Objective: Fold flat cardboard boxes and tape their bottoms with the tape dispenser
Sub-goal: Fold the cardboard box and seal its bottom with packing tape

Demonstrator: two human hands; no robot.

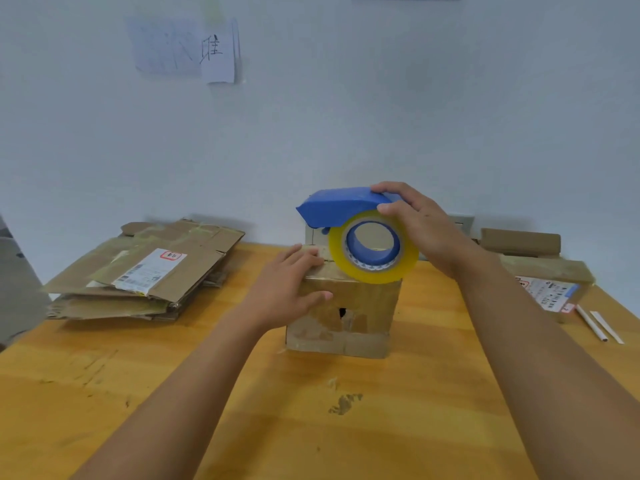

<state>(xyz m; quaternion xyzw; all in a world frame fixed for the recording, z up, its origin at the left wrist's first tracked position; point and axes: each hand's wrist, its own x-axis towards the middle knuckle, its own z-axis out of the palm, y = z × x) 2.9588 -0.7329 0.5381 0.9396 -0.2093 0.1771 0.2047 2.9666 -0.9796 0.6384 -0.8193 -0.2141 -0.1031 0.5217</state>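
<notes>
A small folded cardboard box (346,320) stands in the middle of the wooden table (242,410), with old tape and a small hole on its near side. My left hand (291,285) rests on the box's top left edge, fingers straight, thumb down its near face. My right hand (422,226) grips the blue tape dispenser (339,206) from the right. Its yellowish tape roll (374,247) sits on the box's top.
A stack of flat cardboard boxes (145,271) lies at the left back of the table. A box with a shipping label (550,289) and another cardboard piece (519,242) sit at the right back. Two white sticks (592,323) lie near the right edge. A wall stands right behind the table.
</notes>
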